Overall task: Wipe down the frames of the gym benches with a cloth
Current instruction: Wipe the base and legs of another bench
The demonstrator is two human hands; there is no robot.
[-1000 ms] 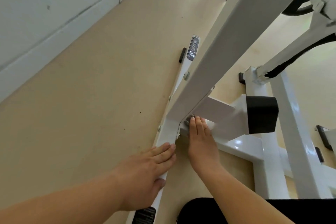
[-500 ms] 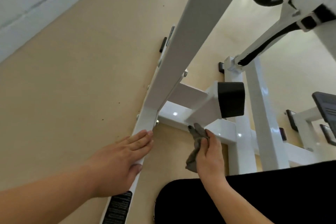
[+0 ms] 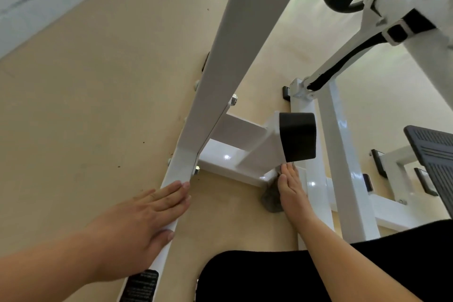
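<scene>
Cloth (image 3: 269, 200) is sitting bunched under our right hand (image 3: 293, 193), straight fingers (image 3: 289, 171) pressing it to the white crossbar (image 3: 220, 159) just beneath the black pad (image 3: 297, 137), while we are resting our left hand (image 3: 137, 225) flat on the floor rail (image 3: 180, 167).

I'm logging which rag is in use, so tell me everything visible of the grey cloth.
The small grey cloth looks like soft, crumpled fabric, dull and mottled. Most is hidden under the right hand, whose straight fingers press it against the white metal crossbar just below the black end cap. A bunched lobe hangs out left of the palm, over the beige floor; whether it touches the floor cannot be told.
</scene>
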